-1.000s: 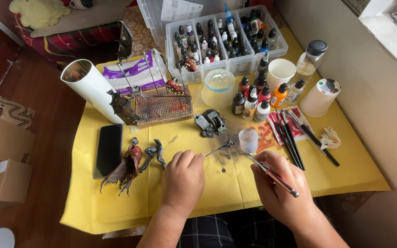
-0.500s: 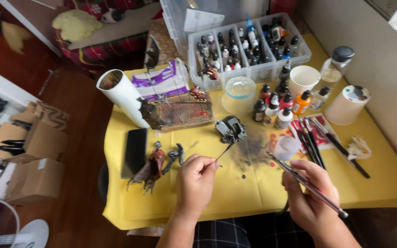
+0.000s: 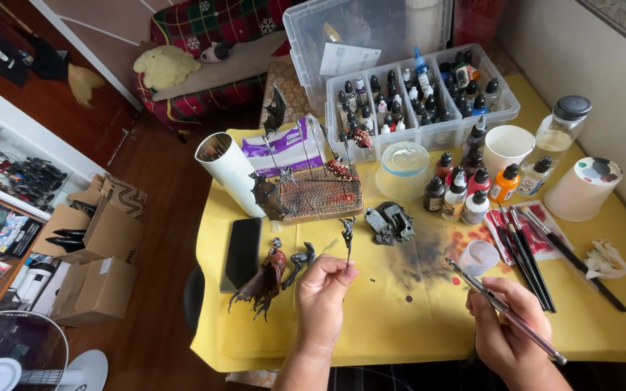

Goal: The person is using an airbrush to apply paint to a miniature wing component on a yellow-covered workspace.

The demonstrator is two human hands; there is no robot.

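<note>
The left hand (image 3: 322,291) is pinching a small dark miniature part on a thin stick (image 3: 348,237) between its fingertips, raising it above the yellow tablecloth (image 3: 400,318) (just right of a winged red-and-brown figure (image 3: 264,281)). The right hand (image 3: 505,329) is gripping a paintbrush (image 3: 505,311) diagonally, near the stained painting patch and small translucent cup (image 3: 482,255).

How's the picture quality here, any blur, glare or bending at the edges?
Head view: daylight is soft and even, the left hand holding a small figure piece and the right hand with its brush look sharp; straight edges bow toward the corners; mild glare on the clear plastic box.
</note>
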